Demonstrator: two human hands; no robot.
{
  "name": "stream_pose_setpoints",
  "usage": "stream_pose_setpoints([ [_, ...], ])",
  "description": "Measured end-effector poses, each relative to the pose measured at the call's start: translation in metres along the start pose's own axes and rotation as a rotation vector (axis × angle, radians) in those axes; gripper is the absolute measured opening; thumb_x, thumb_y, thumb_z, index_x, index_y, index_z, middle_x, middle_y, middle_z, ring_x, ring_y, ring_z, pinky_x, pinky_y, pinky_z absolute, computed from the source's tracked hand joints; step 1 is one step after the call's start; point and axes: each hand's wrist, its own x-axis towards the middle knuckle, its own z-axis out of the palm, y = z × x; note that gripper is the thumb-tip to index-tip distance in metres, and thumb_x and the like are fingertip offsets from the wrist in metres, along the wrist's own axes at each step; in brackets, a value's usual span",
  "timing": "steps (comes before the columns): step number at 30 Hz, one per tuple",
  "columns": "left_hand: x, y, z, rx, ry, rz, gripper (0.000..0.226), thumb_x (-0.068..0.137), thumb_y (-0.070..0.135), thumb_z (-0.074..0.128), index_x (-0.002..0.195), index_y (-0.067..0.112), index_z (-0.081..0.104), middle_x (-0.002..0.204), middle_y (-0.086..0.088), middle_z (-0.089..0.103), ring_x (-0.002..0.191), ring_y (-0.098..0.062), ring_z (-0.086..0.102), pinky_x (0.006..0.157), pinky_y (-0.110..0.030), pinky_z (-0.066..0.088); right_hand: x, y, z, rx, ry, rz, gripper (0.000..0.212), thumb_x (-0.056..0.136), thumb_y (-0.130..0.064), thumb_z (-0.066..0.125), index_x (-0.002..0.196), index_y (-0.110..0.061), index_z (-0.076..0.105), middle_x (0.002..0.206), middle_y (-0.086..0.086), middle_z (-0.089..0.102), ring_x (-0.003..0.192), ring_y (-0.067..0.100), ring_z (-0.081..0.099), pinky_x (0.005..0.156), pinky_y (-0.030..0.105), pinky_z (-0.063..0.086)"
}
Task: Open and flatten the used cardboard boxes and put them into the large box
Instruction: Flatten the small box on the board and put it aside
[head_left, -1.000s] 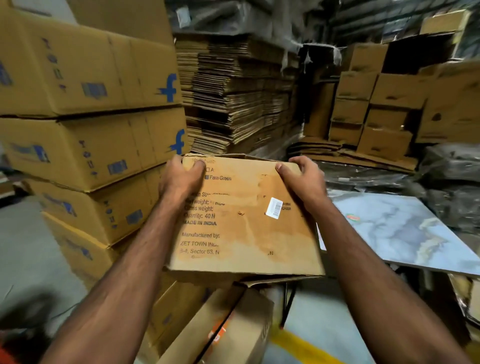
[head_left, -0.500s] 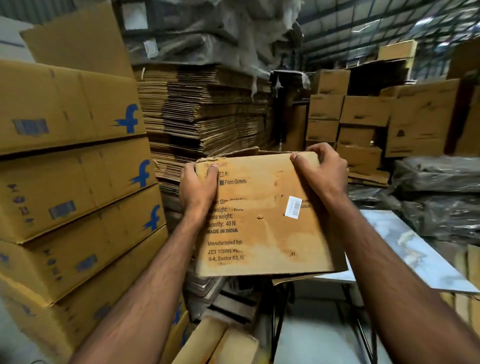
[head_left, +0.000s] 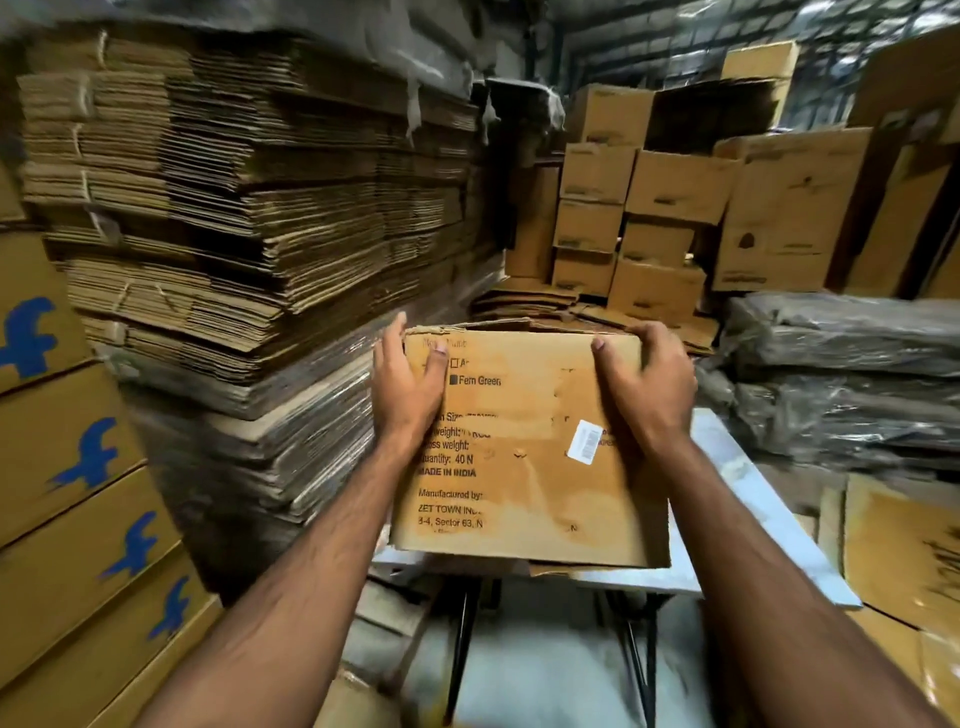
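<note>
Cardboard box (head_left: 524, 457) gripped at its top corners by both my hands, held over the near edge of a marbled tabletop (head_left: 737, 499).

Nearest me, my left hand (head_left: 410, 384) clasps the upper left corner, thumb pressed flat on the printed face beside "Fern Green", fingers wrapped behind the edge. My right hand (head_left: 644, 384) curls over the upper right corner, thumb on the face, fingers hidden behind the top edge. A white barcode label (head_left: 584, 441) sits just inside my right wrist. Left of me stand boxes with blue logos (head_left: 78, 467); beyond them a tall stack of flattened cartons (head_left: 249, 208); farthest back, piled brown boxes (head_left: 675, 208) and plastic-wrapped bundles (head_left: 841, 374).
</note>
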Motion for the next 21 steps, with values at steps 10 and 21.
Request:
stream_pose_setpoints([
  [10,0.013,-0.028,0.088,0.026,-0.179,-0.006,0.036,0.09,0.032,0.068,0.123,0.025,0.056,0.12,-0.003,0.049,0.103,-0.018,0.053,0.079,-0.031,0.048,0.035,0.106,0.033,-0.079,-0.119,0.058,0.075,0.075,-0.06,0.076,0.136,-0.026,0.048,0.143,0.002,0.036,0.124,0.021,0.047,0.095,0.036,0.047],
  [21,0.039,-0.093,0.168,0.018,-0.419,-0.016,0.046,0.086,0.034,0.075,0.129,0.025,0.063,0.121,-0.002,0.044,0.104,-0.008,0.05,0.074,0.001,0.035,0.067,0.188,0.09,-0.142,-0.107,0.223,0.051,0.094,-0.052,0.057,0.13,-0.016,0.057,0.143,0.005,0.04,0.123,0.024,0.051,0.098,0.038,0.046],
])
